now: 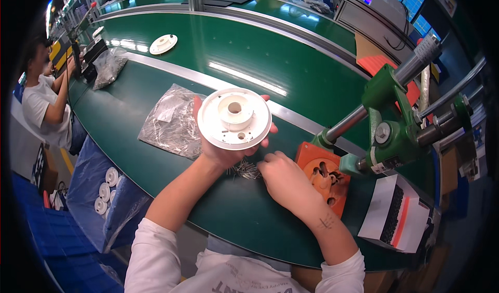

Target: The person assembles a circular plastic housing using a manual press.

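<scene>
My left hand (221, 157) is closed around a white round plastic wheel (214, 125) from below, with fingertips showing past its rim. The wheel's face is turned up, showing a raised hub with a centre hole and a smaller hole near the edge. Beside it, my right hand (285, 180) is lowered to a small heap of thin metal pins (244, 170) on the bench. Its fingers are curled together at the heap's right side; what they hold, if anything, is hidden. A clear bag full of pins (171, 122) lies to the left of the wheel.
An orange fixture (332, 194) sits under a green hand press (382, 116) at right, near a white box (387, 210). Another white wheel (163, 44) lies on the green conveyor (228, 43). A blue-lined bin (86, 176) holds several wheels. A co-worker (47, 101) sits at far left.
</scene>
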### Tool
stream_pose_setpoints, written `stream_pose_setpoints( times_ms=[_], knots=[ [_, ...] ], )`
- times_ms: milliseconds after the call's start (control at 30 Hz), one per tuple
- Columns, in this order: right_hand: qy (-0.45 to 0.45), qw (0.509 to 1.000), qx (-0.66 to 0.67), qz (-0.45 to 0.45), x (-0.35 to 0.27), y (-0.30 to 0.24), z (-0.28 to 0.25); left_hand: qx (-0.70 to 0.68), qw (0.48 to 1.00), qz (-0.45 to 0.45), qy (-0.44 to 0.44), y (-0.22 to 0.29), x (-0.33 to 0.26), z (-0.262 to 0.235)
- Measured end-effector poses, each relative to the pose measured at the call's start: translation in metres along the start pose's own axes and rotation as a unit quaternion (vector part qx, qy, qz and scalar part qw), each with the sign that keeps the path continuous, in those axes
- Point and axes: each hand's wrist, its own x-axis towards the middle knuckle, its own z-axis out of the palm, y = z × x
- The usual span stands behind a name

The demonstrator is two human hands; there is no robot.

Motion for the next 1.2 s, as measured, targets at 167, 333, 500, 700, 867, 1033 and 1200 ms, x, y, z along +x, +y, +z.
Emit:
stream_pose_setpoints(
  times_ms=[167,333,500,700,867,1033,1200],
  knots=[
    [-0.02,1.0,0.016,0.007,0.014,-0.001,-0.001,-0.002,1.0,-0.019,-0.003,-0.004,-0.001,0.004],
    [-0.048,0.998,-0.021,-0.017,0.02,0.002,-0.002,-0.031,0.999,-0.039,-0.02,-0.006,0.0,0.004],
    [-0.054,0.998,-0.007,-0.035,0.021,0.005,-0.004,-0.02,0.999,-0.021,-0.015,-0.009,0.001,0.009],
    [-0.016,0.999,-0.041,-0.027,0.017,0.01,-0.001,-0.023,0.999,-0.027,-0.02,-0.011,0.002,0.009],
    [-0.031,0.999,-0.037,-0.021,0.014,0.007,-0.01,0.011,0.999,-0.041,-0.02,-0.01,0.0,0.003],
    [-0.055,0.998,-0.011,-0.016,0.01,0.012,-0.01,-0.03,0.999,-0.032,-0.011,-0.011,0.001,0.013],
    [0.022,0.996,0.085,-0.02,0.001,-0.002,-0.03,-0.012,1.0,-0.022,-0.006,-0.01,0.001,0.01]
  ],
)
